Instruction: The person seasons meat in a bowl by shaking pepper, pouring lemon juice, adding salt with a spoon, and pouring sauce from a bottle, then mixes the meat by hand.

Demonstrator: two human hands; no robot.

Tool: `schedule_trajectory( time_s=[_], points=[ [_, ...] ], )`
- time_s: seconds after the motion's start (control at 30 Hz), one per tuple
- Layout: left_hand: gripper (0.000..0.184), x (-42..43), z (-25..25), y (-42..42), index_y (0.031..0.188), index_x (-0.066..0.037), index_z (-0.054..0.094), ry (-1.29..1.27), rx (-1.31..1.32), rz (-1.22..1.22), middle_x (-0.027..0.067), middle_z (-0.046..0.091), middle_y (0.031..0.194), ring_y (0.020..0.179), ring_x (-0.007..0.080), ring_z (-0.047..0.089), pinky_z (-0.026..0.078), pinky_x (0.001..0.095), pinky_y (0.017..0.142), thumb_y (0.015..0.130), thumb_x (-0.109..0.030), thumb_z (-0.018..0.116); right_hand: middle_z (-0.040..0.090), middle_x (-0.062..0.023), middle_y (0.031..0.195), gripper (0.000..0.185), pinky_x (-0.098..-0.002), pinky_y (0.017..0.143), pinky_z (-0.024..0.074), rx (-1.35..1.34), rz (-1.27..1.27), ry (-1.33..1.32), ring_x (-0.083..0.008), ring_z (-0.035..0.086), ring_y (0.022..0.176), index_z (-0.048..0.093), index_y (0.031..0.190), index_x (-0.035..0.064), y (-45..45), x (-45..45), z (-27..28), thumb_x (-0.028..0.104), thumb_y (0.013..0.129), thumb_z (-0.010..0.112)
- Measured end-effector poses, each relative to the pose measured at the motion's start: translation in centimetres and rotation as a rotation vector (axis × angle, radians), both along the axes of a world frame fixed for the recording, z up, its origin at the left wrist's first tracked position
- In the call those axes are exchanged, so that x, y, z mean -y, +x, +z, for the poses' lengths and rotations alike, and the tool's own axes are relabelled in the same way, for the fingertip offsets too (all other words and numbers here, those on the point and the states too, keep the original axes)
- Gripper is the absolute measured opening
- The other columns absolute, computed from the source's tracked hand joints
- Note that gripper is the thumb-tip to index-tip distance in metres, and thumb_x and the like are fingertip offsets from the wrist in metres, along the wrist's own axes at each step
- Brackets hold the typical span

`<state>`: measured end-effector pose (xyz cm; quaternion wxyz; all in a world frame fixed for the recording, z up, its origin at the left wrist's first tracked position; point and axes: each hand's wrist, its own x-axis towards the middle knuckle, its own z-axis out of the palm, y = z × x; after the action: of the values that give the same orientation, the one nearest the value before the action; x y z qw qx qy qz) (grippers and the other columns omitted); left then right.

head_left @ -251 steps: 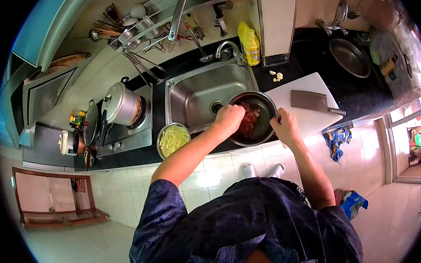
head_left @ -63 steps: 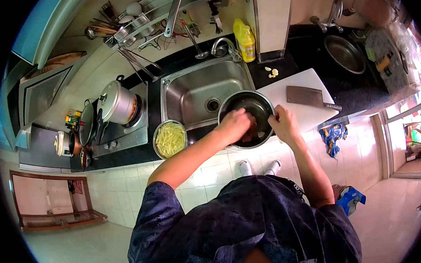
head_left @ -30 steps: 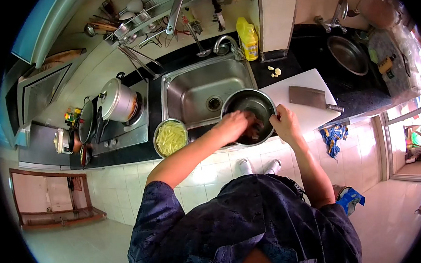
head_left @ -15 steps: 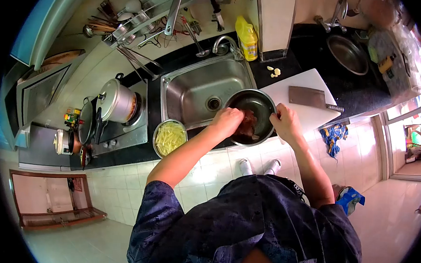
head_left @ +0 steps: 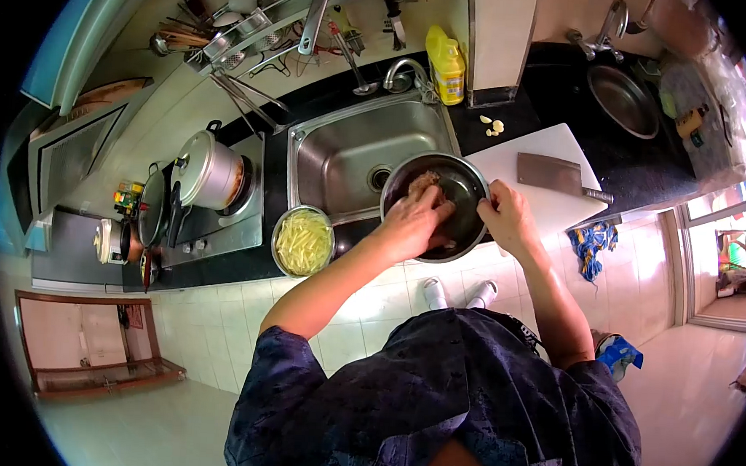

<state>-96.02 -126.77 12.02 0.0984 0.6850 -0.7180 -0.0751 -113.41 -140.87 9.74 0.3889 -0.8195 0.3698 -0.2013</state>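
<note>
A round metal bowl (head_left: 397,173) is at the counter edge, overlapping the sink's near right corner. My right hand (head_left: 509,215) pinches its right rim between thumb and fingers. Inside the bowl, my left hand (head_left: 413,222) has its fingers curled on raw meat (head_left: 426,182), a reddish-brown piece showing past the fingertips. The palm hides the rest of the meat. Right of the bowl, a cleaver (head_left: 550,172) lies flat on a white cutting board (head_left: 555,141). A bowl of pale green shreds (head_left: 303,242) stands left of my left forearm.
Behind the bowl lies the steel sink (head_left: 344,139) with its faucet (head_left: 403,70). A yellow jug (head_left: 446,65) and peeled garlic cloves (head_left: 497,126) are at the back. A pressure cooker (head_left: 209,170) stands on the stove to the left. Utensils hang above; a second basin (head_left: 623,101) is far right.
My left hand has shifted deeper into the bowl and turned over the meat, which now shows nearer the far rim. The bowl has moved slightly left. My right hand keeps its hold.
</note>
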Motion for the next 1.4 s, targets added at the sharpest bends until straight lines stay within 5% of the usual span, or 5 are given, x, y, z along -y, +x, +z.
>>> schedule_trajectory(
  time_s=[0.13, 0.33, 0.5, 1.0, 1.4],
  points=[
    [0.01, 0.4, -1.8, 2.7, 0.094, -0.002, 0.065, -0.013, -0.004, 0.11, 0.0189, 0.072, 0.09, 0.085, 0.0369, 0.072, 0.058, 0.0472, 0.072, 0.093, -0.009, 0.057, 0.059, -0.0266, 0.07, 0.022, -0.0485, 0.063, 0.0477, -0.004, 0.041, 0.025, -0.0461, 0.06, 0.067, 0.056, 0.084, -0.0033, 0.6, 0.2, -0.7, 0.018, 0.084, 0.065],
    [0.027, -2.8, 4.7, 4.2, 0.111, -0.002, 0.071, 0.047, -0.489, 0.389, 0.0149, 0.075, 0.09, 0.077, 0.0322, 0.073, 0.056, 0.0393, 0.071, 0.102, -0.025, 0.061, 0.058, -0.0245, 0.07, 0.024, -0.0445, 0.062, 0.0473, 0.059, 0.12, 0.118, -0.0402, 0.058, 0.063, 0.056, 0.086, -0.0039, 1.9, 0.4, -0.4, 0.018, 0.087, 0.065],
    [0.017, -5.2, 4.6, 3.2, 0.102, -0.002, 0.07, -0.333, -0.407, 0.488, 0.0131, 0.073, 0.092, 0.083, 0.03, 0.071, 0.055, 0.0384, 0.073, 0.098, -0.018, 0.064, 0.059, -0.0211, 0.07, 0.024, -0.0411, 0.061, 0.0473, 0.044, 0.223, 0.14, -0.0312, 0.059, 0.061, 0.057, 0.087, -0.0042, 2.9, 0.7, 0.8, 0.018, 0.089, 0.066],
    [0.033, -13.4, 1.7, -5.0, 0.119, 0.001, 0.067, -0.225, 0.041, 0.745, 0.0163, 0.06, 0.13, 0.118, 0.0349, 0.057, 0.049, 0.0431, 0.103, 0.087, -0.008, 0.069, 0.051, -0.0128, 0.066, 0.022, -0.0348, 0.056, 0.0425, 0.073, 0.683, 0.172, -0.0169, 0.046, 0.058, 0.054, 0.086, -0.0027, 6.0, -3.5, 2.3, 0.012, 0.09, 0.07],
    [0.02, -30.8, 1.5, -6.8, 0.103, -0.005, 0.072, -0.137, -0.125, 0.647, 0.0127, 0.063, 0.116, 0.11, 0.0311, 0.062, 0.048, 0.0446, 0.1, 0.084, -0.013, 0.069, 0.049, -0.0139, 0.063, 0.022, -0.0364, 0.055, 0.042, -0.02, 1.028, 0.089, -0.0179, 0.05, 0.056, 0.052, 0.085, -0.0003, 14.0, -20.2, 3.7, 0.014, 0.09, 0.068]
  ],
)
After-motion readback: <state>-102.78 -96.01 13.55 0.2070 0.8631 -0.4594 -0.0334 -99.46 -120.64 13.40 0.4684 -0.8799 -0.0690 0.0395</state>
